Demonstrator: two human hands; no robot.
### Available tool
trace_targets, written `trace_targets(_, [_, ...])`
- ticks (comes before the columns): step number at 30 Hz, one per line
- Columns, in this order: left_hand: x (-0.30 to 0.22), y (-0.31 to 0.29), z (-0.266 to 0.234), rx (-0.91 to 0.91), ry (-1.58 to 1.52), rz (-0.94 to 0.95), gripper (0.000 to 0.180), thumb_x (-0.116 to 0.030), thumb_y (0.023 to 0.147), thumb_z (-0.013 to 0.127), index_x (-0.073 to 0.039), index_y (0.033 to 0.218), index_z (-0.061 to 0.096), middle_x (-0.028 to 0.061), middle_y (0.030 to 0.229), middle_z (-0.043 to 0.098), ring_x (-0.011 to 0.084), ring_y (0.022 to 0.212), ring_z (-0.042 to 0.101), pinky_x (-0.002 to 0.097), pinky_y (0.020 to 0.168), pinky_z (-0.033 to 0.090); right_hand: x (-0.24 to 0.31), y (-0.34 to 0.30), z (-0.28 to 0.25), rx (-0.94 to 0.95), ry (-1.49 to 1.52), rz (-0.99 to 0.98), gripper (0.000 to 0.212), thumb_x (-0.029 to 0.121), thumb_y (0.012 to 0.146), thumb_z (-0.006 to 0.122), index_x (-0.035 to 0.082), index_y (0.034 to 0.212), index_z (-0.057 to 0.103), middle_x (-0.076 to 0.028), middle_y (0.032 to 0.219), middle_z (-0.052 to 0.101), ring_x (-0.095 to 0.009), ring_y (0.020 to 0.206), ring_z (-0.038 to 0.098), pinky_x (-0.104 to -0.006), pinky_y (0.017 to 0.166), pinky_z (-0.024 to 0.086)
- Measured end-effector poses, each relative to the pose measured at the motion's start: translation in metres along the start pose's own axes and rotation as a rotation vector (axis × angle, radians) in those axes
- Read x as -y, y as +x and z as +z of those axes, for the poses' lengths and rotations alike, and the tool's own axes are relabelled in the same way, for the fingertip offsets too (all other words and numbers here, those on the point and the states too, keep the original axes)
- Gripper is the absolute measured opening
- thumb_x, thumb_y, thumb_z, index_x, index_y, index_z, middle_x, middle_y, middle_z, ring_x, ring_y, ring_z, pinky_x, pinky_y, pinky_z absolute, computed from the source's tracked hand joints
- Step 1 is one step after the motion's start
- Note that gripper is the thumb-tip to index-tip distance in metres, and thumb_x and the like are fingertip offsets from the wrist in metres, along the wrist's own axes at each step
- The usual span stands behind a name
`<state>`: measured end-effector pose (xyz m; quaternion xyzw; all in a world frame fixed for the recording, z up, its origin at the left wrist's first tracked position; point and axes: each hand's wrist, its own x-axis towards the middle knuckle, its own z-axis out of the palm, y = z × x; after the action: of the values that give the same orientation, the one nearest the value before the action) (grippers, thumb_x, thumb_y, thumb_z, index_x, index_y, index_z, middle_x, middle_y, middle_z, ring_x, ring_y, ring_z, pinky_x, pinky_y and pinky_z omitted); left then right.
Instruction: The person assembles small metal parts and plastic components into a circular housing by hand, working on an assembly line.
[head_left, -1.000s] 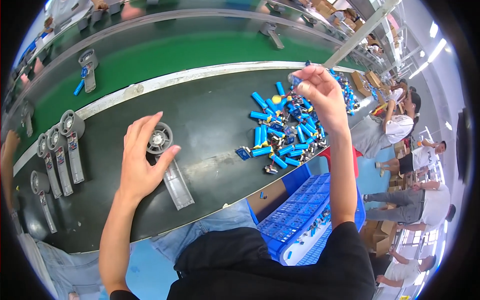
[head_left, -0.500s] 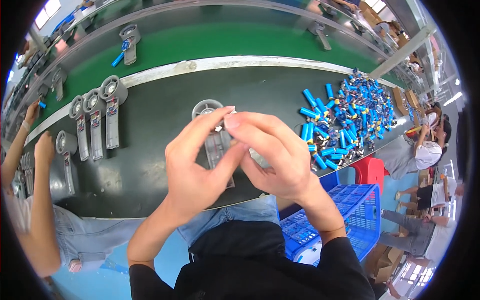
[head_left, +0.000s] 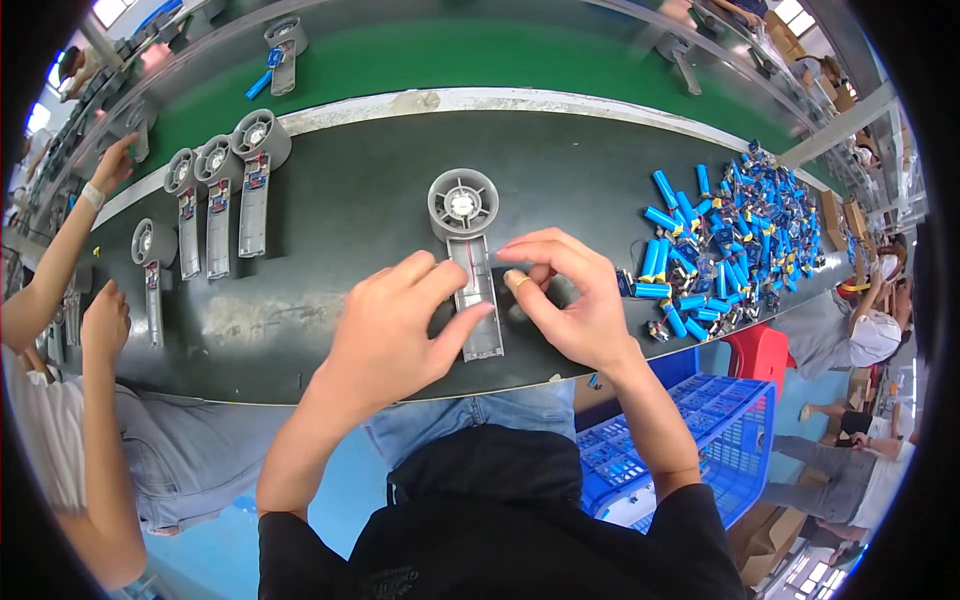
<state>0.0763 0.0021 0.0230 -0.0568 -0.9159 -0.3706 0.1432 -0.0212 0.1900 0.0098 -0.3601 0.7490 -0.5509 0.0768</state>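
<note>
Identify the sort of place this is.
Probably a factory assembly line: matching gray fan-like housings at left, a heap of wired blue cylinders at right, and what looks like a green conveyor belt beyond the bench.

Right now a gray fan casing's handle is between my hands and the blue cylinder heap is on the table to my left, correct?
Wrong side: in the head view, the blue cylinder heap is on the table to your right. The gray handle is between your left hand and right hand.

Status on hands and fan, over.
Left hand partly over handle, right hand just right; grip unclear. Fan on table. Batteries piled apart, farther right.
</note>
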Motion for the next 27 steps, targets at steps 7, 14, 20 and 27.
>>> trace_targets(7, [0.009,0.003,0.014,-0.162,-0.123,-0.052,0.006,0.000,0.087,0.067,-0.001,0.092,0.065,0.0087,0.077,0.059,0.0192,0.058,0.053,0.0314,0.053,0.041,-0.006,0.011,0.016,0.073,-0.015,-0.068,0.021,-0.002,0.086,0.068,0.005,0.105,0.071,-0.006,0.103,0.071,-0.010,0.061,0.062,-0.0244,0.053,0.048])
trace_targets(14, [0.009,0.003,0.011,-0.182,-0.154,-0.102,0.014,0.001,0.090,0.063,0.000,0.104,0.062,0.0129,0.081,0.060,0.0254,0.061,0.058,0.0352,0.056,0.046,-0.018,0.015,0.029,-0.067,-0.184,-0.280,0.017,-0.002,0.083,0.073,0.003,0.100,0.074,-0.006,0.096,0.071,-0.004,0.053,0.051,-0.0218,0.046,0.040])
trace_targets(20, [0.015,-0.010,0.024,-0.359,-0.375,-0.125,0.028,0.003,0.091,0.064,0.001,0.118,0.063,0.0161,0.099,0.071,0.0255,0.082,0.071,0.0318,0.071,0.055,-0.015,0.014,0.032,-0.117,-0.116,-0.196,0.016,0.000,0.080,0.075,0.002,0.095,0.074,-0.005,0.091,0.068,-0.002,0.050,0.049,-0.0203,0.044,0.037])
trace_targets(27, [0.020,-0.016,0.029,-0.352,-0.231,-0.088,0.028,0.003,0.086,0.070,0.001,0.114,0.070,0.0162,0.104,0.074,0.0243,0.087,0.073,0.0307,0.076,0.056,-0.015,0.013,0.030,-0.114,-0.113,-0.167,0.017,-0.002,0.077,0.074,0.002,0.094,0.075,-0.005,0.092,0.068,-0.001,0.050,0.048,-0.0196,0.044,0.036])
